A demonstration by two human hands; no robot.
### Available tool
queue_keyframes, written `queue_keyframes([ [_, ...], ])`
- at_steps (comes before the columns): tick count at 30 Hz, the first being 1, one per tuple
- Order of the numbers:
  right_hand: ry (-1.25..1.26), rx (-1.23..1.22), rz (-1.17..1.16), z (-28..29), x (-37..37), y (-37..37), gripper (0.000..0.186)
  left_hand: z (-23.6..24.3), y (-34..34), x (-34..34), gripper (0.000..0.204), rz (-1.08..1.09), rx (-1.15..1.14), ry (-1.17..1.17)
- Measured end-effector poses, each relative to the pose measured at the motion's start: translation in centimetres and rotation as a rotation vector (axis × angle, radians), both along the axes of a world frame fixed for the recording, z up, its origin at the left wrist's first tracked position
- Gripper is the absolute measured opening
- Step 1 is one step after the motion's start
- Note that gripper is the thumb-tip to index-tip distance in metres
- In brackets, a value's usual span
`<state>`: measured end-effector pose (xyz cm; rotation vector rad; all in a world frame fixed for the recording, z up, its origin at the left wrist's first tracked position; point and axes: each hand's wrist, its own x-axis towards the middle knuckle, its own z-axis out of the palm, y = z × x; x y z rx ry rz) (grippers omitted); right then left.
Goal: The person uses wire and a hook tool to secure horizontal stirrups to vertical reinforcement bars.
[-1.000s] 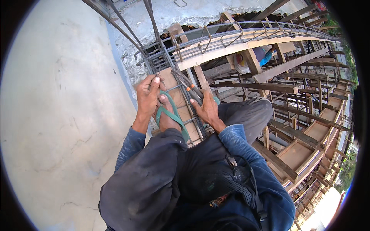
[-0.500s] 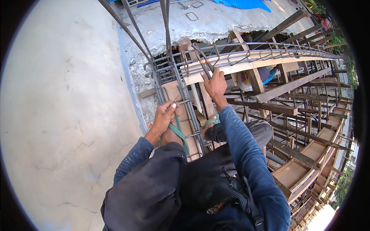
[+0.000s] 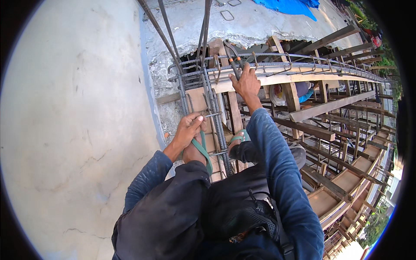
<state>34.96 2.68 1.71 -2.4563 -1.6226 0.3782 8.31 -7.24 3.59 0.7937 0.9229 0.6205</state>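
Pincers [image 3: 231, 60] with dark metal tips and orange-banded black handles point forward-left, gripped by the right hand [image 3: 248, 84], ahead and right of the left hand [image 3: 189, 129], whose fingers press together by ridged grey steel bars [image 3: 221, 134], on what I cannot tell.

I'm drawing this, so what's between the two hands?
In the head view, long steel bars run between the left hand and right hand, with a wooden plank nearer the right.
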Motion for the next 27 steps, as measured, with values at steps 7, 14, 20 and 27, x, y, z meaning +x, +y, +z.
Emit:
queue_keyframes([
  [7,-0.148,0.23,-0.029,1.7,0.1,-1.1,0.079,0.4,0.1,0.1,0.024,0.033,-0.048,-0.018],
  [14,0.768,0.366,0.043,6.3,-2.2,-8.7,0.033,2.6,0.0,0.6,0.024,0.069,-0.12,-0.129],
  [20,1.348,0.179,0.072,7.3,-6.5,-14.0,0.03,6.0,-0.8,2.3,0.025,-0.05,0.048,0.006],
  [27,1.47,0.312,-0.07,6.8,-7.2,-16.9,0.023,6.9,-2.6,3.2,0.027,-0.229,0.006,0.162],
])
